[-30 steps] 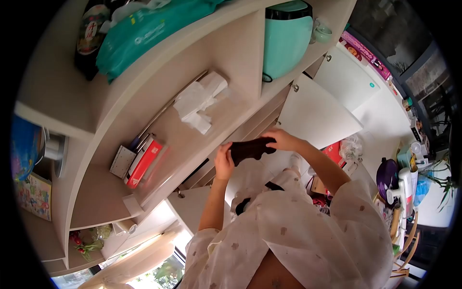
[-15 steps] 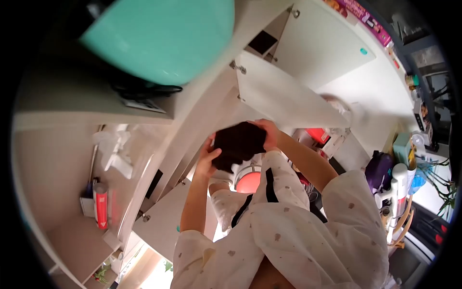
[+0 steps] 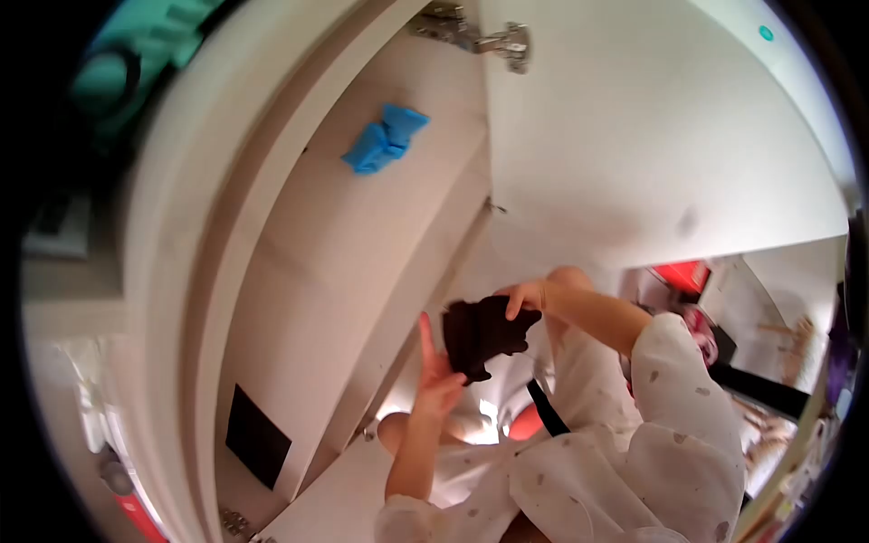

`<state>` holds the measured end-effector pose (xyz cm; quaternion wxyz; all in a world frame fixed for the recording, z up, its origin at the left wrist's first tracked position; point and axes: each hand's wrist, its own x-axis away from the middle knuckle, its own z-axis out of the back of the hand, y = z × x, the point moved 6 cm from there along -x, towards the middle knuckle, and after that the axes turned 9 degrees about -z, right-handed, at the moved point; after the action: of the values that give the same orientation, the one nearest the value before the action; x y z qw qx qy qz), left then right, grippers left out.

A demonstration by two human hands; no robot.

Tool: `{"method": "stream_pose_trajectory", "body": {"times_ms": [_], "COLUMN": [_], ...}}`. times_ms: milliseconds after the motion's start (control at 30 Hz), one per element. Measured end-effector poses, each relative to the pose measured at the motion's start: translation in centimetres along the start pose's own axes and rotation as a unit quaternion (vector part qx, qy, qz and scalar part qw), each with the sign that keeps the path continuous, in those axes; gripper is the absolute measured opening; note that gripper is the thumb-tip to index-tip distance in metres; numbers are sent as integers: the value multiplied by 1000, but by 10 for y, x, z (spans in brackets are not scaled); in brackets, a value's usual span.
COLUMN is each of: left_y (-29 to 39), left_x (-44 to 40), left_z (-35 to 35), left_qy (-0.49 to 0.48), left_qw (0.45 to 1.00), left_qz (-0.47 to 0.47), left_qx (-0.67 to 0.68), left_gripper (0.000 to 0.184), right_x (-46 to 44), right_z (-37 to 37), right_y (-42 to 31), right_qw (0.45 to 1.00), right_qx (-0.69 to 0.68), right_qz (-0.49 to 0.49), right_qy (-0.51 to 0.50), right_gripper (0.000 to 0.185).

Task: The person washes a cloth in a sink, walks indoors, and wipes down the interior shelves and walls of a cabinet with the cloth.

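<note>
Spanning the gap between the person's two hands, a dark brown, crumpled piece of cloth is held in the air just in front of an open, pale-walled cabinet. The right hand pinches the cloth at its right edge, thumb on top. I see the left hand with one finger pointing straight up and the thumb against the cloth's lower edge; whether it really grips, I can't tell. Inside the cabinet, a bright blue, soft, folded bundle lies well apart from a flat black square panel. A broad white door stands open on its silvery metal hinge. Loose white clothing with brown spots covers the crouching person.
</note>
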<state>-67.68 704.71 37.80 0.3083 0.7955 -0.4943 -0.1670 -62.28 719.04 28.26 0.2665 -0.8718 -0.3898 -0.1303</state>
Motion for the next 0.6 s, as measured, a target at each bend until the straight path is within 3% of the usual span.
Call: {"method": "stream_pose_trajectory", "body": {"times_ms": [33,67,100,133,233,333,433,533,567,600], "left_y": [-11,-25,-43,-53,-62,-56,-31,-35,-34,-28], "left_x": [10,12,14,15,14,26,34,33,38,37], "left_z": [4,36,71,85,127,138,145,161,162,162], "left_qy": [-6,72,152,147,182,195,166,196,188,144], "left_qw": [1000,997,985,986,977,973,950,941,938,906], "left_qz": [-3,18,35,29,-35,-123,-186,-190,-217,-239], "left_qx": [2,31,68,71,103,3,-187,-199,-196,-319], "left_gripper": [98,91,84,84,69,58,53,51,51,51], "right_x": [-5,-31,-47,-61,-84,-88,-95,-96,-85,-77], "right_z": [6,12,18,23,33,25,19,23,3,-10], "right_y": [16,14,15,13,13,8,12,20,19,19], "right_qw": [998,999,992,977,962,962,973,983,986,986], "right_qx": [-42,-14,-78,-143,-195,-155,-115,-136,-108,20], "right_qz": [-1,-6,55,114,183,214,189,114,117,135], "right_qy": [-41,-50,-76,-111,-46,64,66,46,46,93], "right_gripper": [59,59,57,55,49,43,41,51,51,55]}}
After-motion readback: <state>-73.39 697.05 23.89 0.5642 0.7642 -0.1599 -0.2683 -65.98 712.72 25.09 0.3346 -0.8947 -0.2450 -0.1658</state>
